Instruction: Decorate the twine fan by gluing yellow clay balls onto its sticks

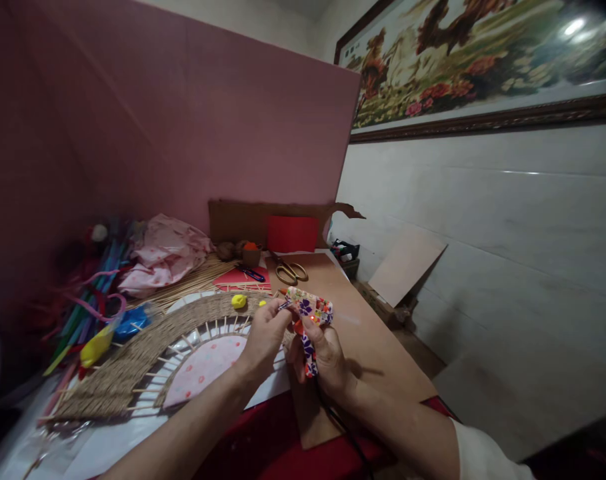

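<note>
– Over the near side of the table, we have the glue gun (319,308), flower-patterned all over, held up in the air!

– And what a grip we see: the right hand (330,357) wraps its handle, thumb flat along the side, a dark cord (340,423) trailing down below.

– What about the left hand (265,330)?

– Right up at the front end, thumb and fingers pressed together. Exactly what they pinch, we cannot tell; it's too small from where we sit.

– Across to the left of it, we spot a twine band (147,340), curved like an arch and woven over thin sticks, a spotted pink half-circle (205,367) inside its curve.

– Yellow lump (239,301) on the band, folks! Behind the hands, we find scissors (291,272) on the brown board (377,333).

– And farther back, our red card (293,235) leans upright against cardboard (237,223).
</note>
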Motion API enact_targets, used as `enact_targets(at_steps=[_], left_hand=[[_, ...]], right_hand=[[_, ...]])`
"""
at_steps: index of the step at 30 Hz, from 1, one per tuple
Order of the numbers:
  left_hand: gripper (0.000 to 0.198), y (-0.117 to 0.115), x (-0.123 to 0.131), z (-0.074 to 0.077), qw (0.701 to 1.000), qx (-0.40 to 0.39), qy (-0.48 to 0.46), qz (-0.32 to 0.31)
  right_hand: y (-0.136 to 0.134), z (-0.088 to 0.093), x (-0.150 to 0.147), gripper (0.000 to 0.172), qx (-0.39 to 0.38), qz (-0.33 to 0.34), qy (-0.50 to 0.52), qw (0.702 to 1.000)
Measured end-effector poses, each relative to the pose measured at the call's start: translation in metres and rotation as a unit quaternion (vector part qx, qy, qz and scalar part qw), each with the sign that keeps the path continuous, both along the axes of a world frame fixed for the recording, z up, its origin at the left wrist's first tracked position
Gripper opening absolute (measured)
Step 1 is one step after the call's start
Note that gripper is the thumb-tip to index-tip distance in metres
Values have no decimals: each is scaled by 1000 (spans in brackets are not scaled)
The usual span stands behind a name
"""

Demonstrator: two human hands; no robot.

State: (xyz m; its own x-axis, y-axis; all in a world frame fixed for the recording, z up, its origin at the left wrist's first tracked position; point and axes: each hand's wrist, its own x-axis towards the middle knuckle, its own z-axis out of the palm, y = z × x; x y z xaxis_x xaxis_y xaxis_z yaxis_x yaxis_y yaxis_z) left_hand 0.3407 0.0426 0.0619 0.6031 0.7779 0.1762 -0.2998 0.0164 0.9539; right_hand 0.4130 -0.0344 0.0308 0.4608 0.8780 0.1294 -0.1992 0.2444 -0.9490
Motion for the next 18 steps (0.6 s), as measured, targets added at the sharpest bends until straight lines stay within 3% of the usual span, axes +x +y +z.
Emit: enact_targets(at_steps=[4,8,11,13,14,16,18], left_hand=[[14,-1,1,-1,999,-17,-20,-34],[32,0,3,-2,998,-47,-19,-22],[46,0,1,-1,999,-14,20,33],[43,-2,-3,1,985,94,62,132],[38,-4,-5,3,962,176,78,194],[27,-11,-10,7,883,356,97,291],[14,-19,-12,13,801,505,126,294]], right_hand=[[1,-1,3,53,12,-3,12,1000],[2,-2,6,53,7,-4,26,1000],[3,-4,7,48,8,-28,41,999],[2,-5,7,47,6,-29,36,999],[2,-5,7,46,4,-32,26,999],[2,-6,8,45,-2,-49,-7,999],[4,-7,9,43,-6,-66,-49,997]])
